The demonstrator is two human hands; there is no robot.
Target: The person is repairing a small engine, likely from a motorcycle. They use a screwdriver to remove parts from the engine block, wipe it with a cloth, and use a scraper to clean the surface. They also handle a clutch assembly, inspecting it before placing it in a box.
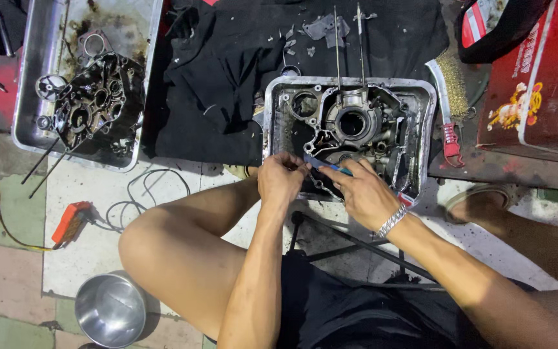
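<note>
A grey engine crankcase half [356, 123] lies in a metal tray [429, 123] in front of me, with two long studs pointing away. My left hand [281, 179] pinches something small at the near edge of the case; what it is I cannot tell. My right hand [364, 194], with a metal bracelet at the wrist, grips a thin blue-handled tool [328, 167] whose tip points left toward my left fingers. Both hands nearly touch over the case's front rim.
A second tray [33, 77] at the left holds a black, oily crankcase half [95, 106]. Black cloth [227, 71] lies behind. A wire brush [448, 97], a red box [537, 77], an orange tool [71, 222], a steel bowl [111, 309] and loose wires lie on the tiled floor.
</note>
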